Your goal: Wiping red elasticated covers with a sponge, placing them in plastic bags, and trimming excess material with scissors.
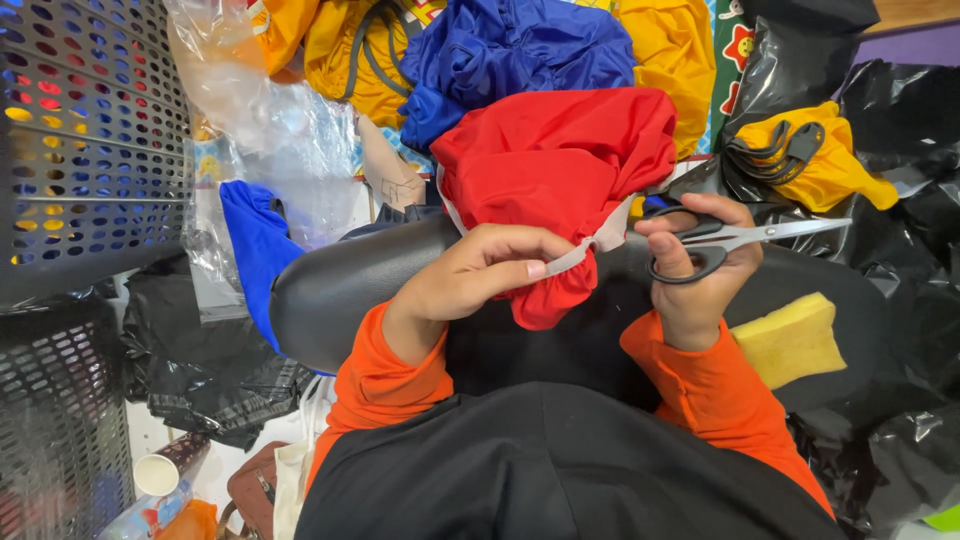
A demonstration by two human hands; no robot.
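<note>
While my left hand (pixel 470 280) pinches the grey strap (pixel 590 245) of the red garment (pixel 555 160) taut, scissors (pixel 730 240) in my right hand (pixel 700 270), fingers through loops, point rightward, away from it

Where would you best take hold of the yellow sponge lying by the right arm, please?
Grip the yellow sponge across its two long sides, coming from above at its outer end. It lies flat on the black padded surface, its top face open, while the inner end sits against the orange sleeve of the right hand.
</note>
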